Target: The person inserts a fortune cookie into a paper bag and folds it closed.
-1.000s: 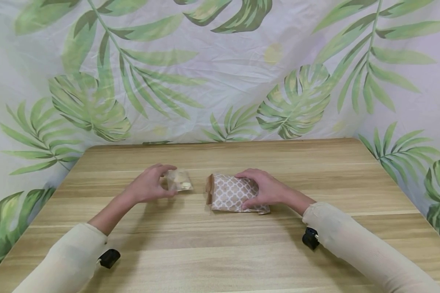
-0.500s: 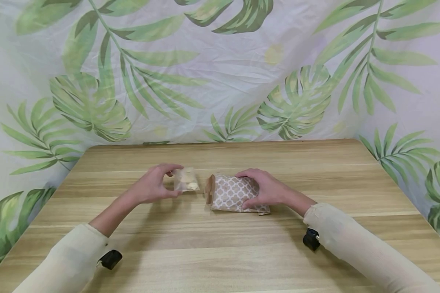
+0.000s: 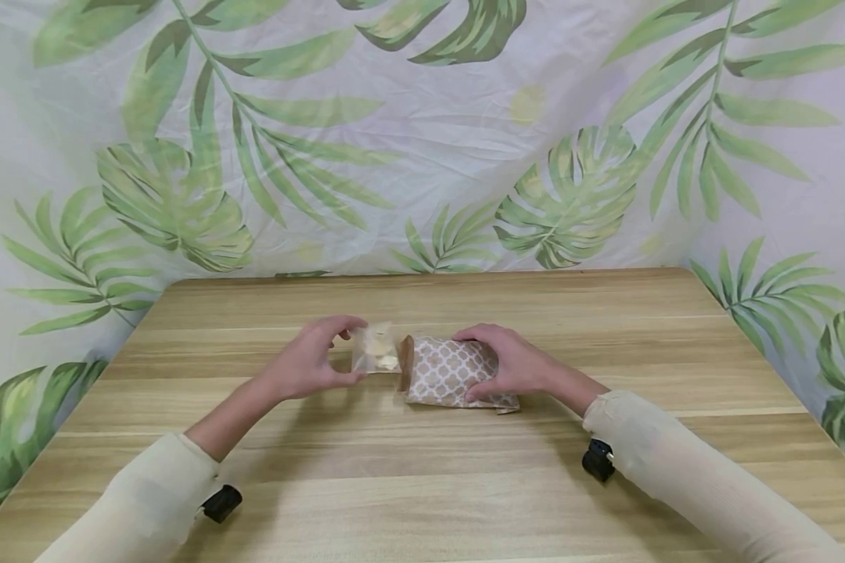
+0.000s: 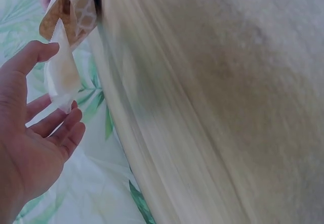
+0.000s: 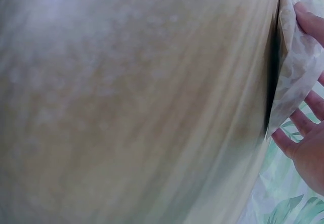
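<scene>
A small clear packet [image 3: 378, 349] with pale yellowish pieces inside is held between the thumb and fingers of my left hand [image 3: 317, 361]. In the left wrist view the packet [image 4: 63, 72] is seen edge-on, its pointed end at the mouth of a paper bag [image 4: 83, 9]. That brown paper bag [image 3: 440, 371], with a white lattice print, lies on its side on the table, its open end facing left. My right hand [image 3: 510, 363] grips the bag from the right, thumb on the near side and fingers on the far side. In the right wrist view the bag [image 5: 298, 62] is partly cut off.
The wooden table [image 3: 422, 485] reaches back to a hanging cloth [image 3: 436, 156] printed with green leaves. A small black device hangs under each sleeve, one at the left [image 3: 222, 503] and one at the right [image 3: 597, 460].
My left hand has moved to the right with the packet, bringing it from a gap away up to the bag's open end. The right hand and the bag have stayed in place.
</scene>
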The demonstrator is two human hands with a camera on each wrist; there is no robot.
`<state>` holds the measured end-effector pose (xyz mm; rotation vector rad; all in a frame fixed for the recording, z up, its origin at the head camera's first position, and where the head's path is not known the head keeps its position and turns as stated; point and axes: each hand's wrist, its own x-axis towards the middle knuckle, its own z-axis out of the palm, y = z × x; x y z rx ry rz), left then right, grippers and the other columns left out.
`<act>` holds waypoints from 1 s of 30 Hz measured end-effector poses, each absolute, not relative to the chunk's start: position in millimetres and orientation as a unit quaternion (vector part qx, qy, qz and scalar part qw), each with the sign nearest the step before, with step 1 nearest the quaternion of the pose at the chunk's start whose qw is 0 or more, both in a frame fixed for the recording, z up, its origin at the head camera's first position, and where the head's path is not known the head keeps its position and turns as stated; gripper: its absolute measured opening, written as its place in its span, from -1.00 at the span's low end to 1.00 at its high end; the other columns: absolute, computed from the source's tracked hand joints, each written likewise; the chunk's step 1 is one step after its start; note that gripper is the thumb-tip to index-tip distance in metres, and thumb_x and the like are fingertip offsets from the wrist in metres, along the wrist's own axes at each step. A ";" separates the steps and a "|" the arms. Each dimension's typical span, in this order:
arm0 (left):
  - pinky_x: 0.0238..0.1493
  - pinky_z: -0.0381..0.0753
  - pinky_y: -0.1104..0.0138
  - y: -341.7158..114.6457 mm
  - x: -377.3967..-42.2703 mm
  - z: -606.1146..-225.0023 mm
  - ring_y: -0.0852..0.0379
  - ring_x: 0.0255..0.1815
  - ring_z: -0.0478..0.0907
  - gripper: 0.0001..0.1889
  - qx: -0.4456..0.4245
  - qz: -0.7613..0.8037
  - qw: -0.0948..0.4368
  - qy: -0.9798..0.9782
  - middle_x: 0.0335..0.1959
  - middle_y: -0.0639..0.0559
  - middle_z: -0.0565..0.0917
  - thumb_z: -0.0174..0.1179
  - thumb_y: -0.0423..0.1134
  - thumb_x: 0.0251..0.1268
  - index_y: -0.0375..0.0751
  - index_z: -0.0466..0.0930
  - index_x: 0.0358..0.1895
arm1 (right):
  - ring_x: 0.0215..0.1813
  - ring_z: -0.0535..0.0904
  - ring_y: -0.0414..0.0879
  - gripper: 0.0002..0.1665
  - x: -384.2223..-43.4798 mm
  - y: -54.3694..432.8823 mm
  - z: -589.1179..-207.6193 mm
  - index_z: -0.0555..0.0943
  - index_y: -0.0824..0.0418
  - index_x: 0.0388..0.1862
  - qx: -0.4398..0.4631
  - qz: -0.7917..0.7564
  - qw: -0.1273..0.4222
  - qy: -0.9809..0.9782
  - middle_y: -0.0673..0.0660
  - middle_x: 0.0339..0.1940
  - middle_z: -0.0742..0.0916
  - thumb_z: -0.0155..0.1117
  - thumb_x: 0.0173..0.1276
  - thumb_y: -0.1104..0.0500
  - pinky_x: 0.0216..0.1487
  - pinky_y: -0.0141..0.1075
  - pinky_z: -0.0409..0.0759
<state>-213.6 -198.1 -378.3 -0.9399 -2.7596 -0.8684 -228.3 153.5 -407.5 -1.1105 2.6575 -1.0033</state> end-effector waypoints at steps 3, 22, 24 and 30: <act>0.05 0.61 -0.08 -194.0 -211.1 -379.8 -0.22 0.06 0.58 -0.31 -0.316 -0.281 0.058 -0.905 0.09 -0.23 0.67 0.58 -0.28 0.00 -0.42 0.53 0.25 | 0.42 0.48 0.21 0.05 -228.5 153.7 -408.3 0.49 0.31 0.41 -0.364 -0.329 0.047 0.870 0.27 0.36 0.61 0.77 -0.02 0.01 0.46 0.11 0.37; 0.15 0.63 -0.02 -188.8 -201.3 -385.7 -0.20 0.16 0.57 -0.26 -0.399 -0.176 0.150 -0.887 0.12 -0.23 0.60 0.67 -0.23 -0.17 -0.34 0.58 0.19 | 0.40 0.49 0.21 0.06 -230.2 154.7 -410.6 0.50 0.28 0.41 -0.361 -0.333 0.045 0.870 0.26 0.35 0.62 0.78 -0.05 -0.02 0.45 0.12 0.39; 0.12 0.64 -0.01 -189.6 -200.7 -386.9 -0.19 0.14 0.57 -0.25 -0.405 -0.172 0.151 -0.885 0.12 -0.23 0.59 0.66 -0.24 -0.18 -0.33 0.58 0.19 | 0.41 0.49 0.21 0.06 -230.0 154.5 -410.5 0.50 0.28 0.41 -0.360 -0.333 0.046 0.870 0.26 0.35 0.62 0.78 -0.05 -0.02 0.45 0.11 0.38; 0.05 0.69 0.06 -190.1 -199.3 -388.9 -0.15 0.13 0.58 -0.24 -0.408 -0.181 0.133 -0.885 0.15 -0.22 0.55 0.66 -0.26 -0.17 -0.33 0.55 0.22 | 0.40 0.50 0.19 0.06 -229.3 153.9 -410.2 0.50 0.27 0.42 -0.359 -0.332 0.050 0.871 0.25 0.35 0.63 0.77 -0.04 -0.02 0.45 0.11 0.38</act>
